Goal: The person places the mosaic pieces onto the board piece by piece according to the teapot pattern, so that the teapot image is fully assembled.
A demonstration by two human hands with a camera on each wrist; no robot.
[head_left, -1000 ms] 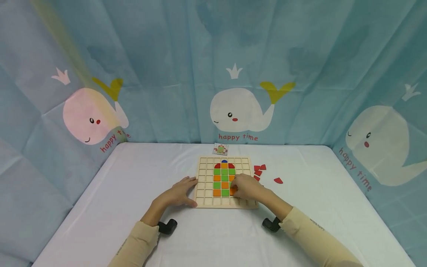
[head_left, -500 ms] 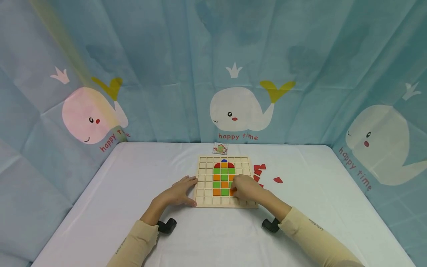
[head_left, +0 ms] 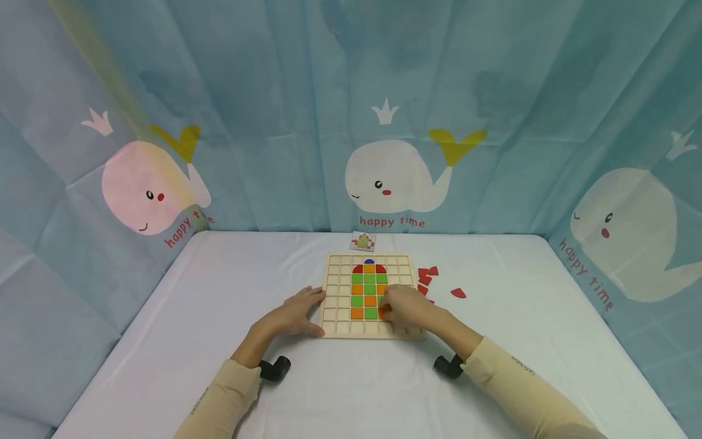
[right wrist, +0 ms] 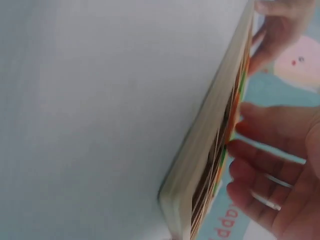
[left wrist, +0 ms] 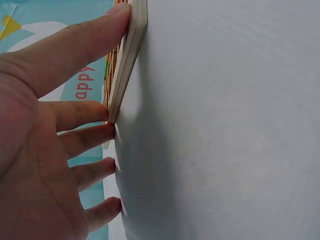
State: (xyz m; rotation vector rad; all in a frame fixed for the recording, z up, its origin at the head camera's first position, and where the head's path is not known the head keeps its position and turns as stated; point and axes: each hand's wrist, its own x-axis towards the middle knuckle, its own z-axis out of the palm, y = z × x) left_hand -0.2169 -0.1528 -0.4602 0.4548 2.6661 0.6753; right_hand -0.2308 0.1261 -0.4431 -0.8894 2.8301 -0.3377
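Note:
A wooden grid board lies flat on the table, with orange, green, red and blue tiles in a tower-like pattern. My left hand rests at the board's left edge, its thumb and fingers spread. In the left wrist view, the thumb lies against the board's edge and the fingertips touch near its side. My right hand is over the right column of tiles, fingertips down on an orange tile low in that column. In the right wrist view, the fingers reach the tiled surface. The hand partly hides that column.
Several red pieces lie to the right of the board, with one red piece farther right. A small pattern card lies behind the board. A blue whale-print curtain surrounds the white table.
Both hands keep their places at the board, and the right fingertips stay on the lower right tiles. The head view has shifted slightly.

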